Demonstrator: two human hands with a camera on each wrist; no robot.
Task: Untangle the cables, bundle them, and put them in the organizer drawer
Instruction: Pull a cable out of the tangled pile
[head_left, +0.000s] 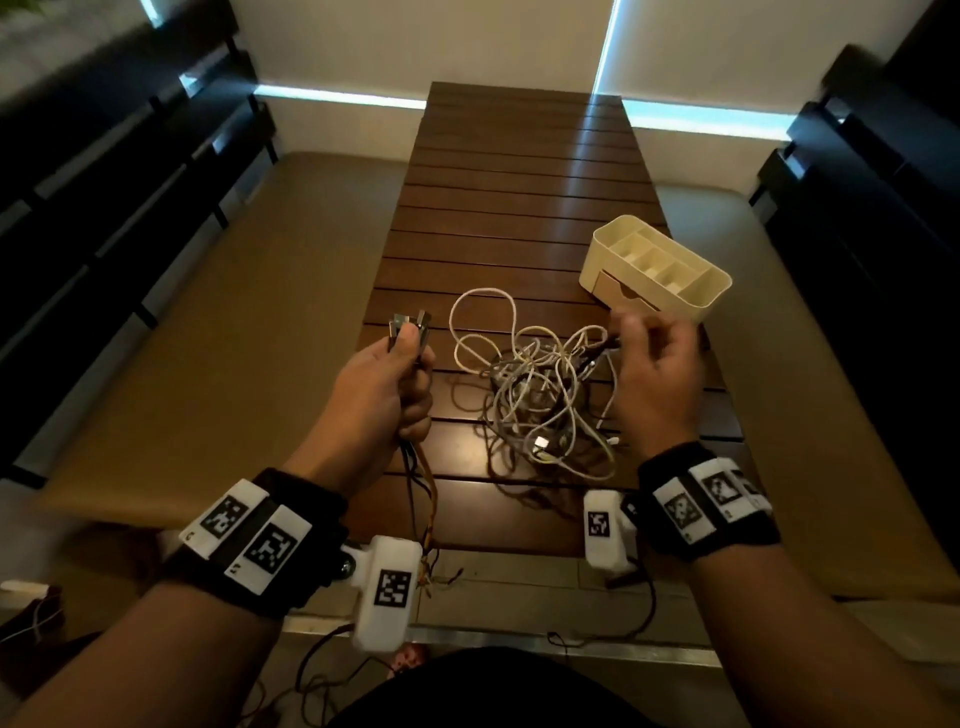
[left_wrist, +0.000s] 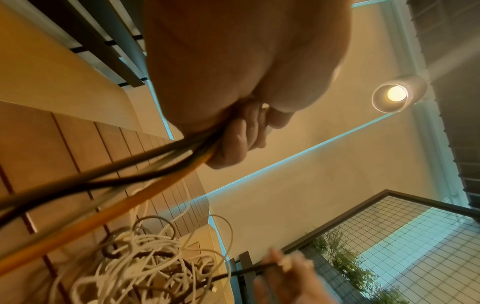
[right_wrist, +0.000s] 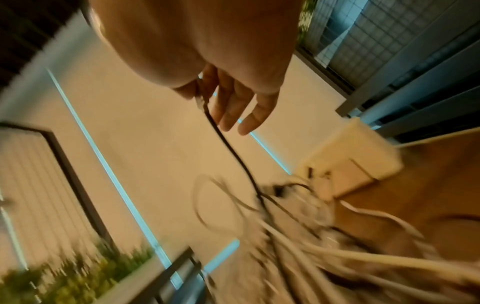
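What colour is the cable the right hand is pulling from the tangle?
Black. The right hand pinches the black cable; clearest in the right wrist view.

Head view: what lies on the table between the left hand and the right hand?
The tangled pile of white and dark cables lies on the table between the left hand and right hand, seen in the head view.

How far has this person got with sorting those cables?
Partly done: the left hand grips several freed dark and orange cables. In hand: the right hand pinches a black cable, drawing it from the tangle. Left: most of the pile, bundling, and the closed organizer drawer.
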